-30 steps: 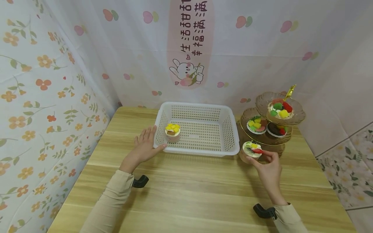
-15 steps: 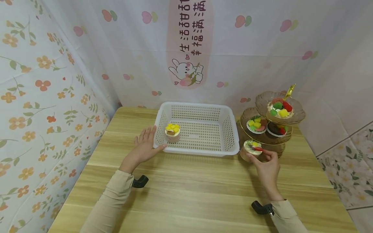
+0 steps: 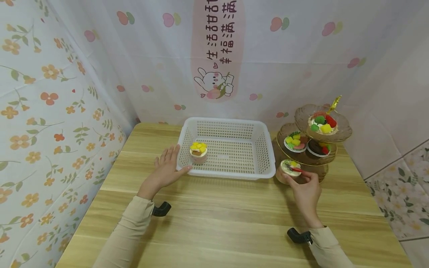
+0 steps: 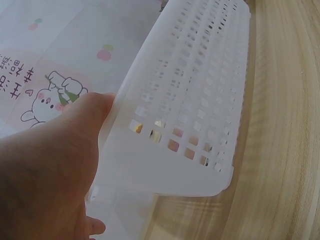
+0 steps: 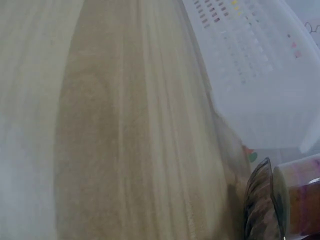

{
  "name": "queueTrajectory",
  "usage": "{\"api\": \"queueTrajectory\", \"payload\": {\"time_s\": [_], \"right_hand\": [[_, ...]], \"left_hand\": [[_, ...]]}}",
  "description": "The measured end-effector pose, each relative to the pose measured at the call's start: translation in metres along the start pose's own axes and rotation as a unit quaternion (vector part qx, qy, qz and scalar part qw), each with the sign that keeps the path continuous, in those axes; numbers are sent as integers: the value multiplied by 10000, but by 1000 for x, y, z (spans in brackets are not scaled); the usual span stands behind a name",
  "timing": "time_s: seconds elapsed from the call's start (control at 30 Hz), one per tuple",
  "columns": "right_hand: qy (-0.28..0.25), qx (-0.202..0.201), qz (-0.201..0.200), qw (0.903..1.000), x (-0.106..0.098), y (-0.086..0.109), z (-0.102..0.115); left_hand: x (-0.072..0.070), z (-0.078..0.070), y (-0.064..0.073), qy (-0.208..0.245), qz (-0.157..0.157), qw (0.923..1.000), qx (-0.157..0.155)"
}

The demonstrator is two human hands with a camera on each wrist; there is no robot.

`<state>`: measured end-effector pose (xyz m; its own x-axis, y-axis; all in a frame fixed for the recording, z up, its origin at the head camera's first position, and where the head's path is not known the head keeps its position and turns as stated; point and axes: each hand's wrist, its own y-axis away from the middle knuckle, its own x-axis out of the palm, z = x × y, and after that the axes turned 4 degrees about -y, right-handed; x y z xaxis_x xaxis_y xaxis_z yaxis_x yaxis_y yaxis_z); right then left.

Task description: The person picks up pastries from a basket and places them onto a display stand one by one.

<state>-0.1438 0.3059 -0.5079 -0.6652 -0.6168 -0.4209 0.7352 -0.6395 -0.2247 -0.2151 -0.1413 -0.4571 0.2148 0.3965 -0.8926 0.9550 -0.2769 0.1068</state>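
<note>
My left hand point(image 3: 166, 167) rests at the left end of a white perforated plastic basket point(image 3: 231, 173), fingers spread along its side. In the left wrist view the thumb point(image 4: 97, 107) lies against the rim. Inside the basket, near that hand, stands a dessert cup with yellow cubes point(image 3: 199, 153). On the right, my right hand point(image 3: 306, 190) holds another dessert cup point(image 3: 287, 172), cream-topped with yellow and red pieces, between thumb and fingers at the bottom tier of a stand. In the right wrist view this cup point(image 5: 302, 200) is beside a ribbed clear plate point(image 5: 262, 205).
The tiered stand point(image 3: 303, 163) with gold rims is just right of the basket. Its middle tier bears two dessert cups point(image 3: 318, 148), its top tier one fruit-topped dessert point(image 3: 322, 124). A printed curtain point(image 3: 151, 56) hangs behind the wooden table point(image 3: 221, 219).
My right hand has shifted slightly left around the dessert cup, its fingers covering more of the red piece. The stand has moved slightly. My left hand has stayed in place.
</note>
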Motion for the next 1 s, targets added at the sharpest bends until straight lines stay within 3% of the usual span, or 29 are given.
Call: {"api": "queueTrajectory", "payload": {"time_s": [0.7, 1.0], "right_hand": [[538, 99, 274, 9981, -3, -14, 4], [839, -125, 30, 9964, -3, -23, -5]], "left_hand": [[1, 1, 0, 74, -61, 9999, 43], [1, 0, 0, 52, -41, 10000, 67]]}}
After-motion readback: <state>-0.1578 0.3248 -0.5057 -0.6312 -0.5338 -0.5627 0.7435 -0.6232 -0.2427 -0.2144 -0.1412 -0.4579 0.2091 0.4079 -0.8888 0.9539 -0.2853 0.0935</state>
